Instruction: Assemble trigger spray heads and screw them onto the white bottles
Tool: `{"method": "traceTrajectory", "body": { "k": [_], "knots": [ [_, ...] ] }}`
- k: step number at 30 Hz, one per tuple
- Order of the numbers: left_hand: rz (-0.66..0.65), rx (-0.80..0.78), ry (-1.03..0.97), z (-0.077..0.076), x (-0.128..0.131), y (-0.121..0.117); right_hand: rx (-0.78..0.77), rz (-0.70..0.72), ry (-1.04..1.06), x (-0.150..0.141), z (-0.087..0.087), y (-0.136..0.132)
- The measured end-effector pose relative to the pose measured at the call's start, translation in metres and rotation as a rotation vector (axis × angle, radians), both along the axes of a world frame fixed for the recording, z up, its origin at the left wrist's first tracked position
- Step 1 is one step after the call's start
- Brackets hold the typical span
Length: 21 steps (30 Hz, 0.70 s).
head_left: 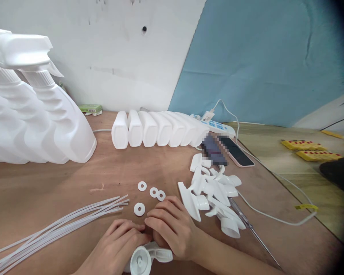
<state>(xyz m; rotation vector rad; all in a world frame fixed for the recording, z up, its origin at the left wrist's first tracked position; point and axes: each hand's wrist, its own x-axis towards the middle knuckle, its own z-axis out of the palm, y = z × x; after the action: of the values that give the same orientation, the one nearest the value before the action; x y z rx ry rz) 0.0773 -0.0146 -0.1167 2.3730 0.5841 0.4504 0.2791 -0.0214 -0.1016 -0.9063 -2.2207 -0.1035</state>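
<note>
Together — both hands [117, 242] [176, 227], backs upward

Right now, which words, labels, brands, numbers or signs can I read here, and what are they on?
None are readable.
Green box: seemingly a barcode; any print is too small.
White plug: grey marks, too small.
Yellow objects: red marks, too blurred.

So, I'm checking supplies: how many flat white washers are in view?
4: one washer farthest back, two washers together by the right hand, one washer frontmost. The hands may hide more.
</note>
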Motion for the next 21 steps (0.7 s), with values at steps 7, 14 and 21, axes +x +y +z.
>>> {"method": "traceTrajectory", "body": {
  "k": [7,14,21],
  "knots": [
    [0.027,0.054,-0.004,0.0010,-0.0002,-0.0003,-0.002,0.013,0.003,-0.0002,0.0001,0.0002],
    [0.015,0.044,-0.012,-0.0039,-0.0005,-0.0005,-0.014,0.006,0.008,-0.0007,0.0002,-0.0004],
    [-0.002,0.029,0.004,-0.0005,-0.0012,0.0004,-0.021,0.012,0.002,0.0002,0.0000,-0.0001]
  ]
}}
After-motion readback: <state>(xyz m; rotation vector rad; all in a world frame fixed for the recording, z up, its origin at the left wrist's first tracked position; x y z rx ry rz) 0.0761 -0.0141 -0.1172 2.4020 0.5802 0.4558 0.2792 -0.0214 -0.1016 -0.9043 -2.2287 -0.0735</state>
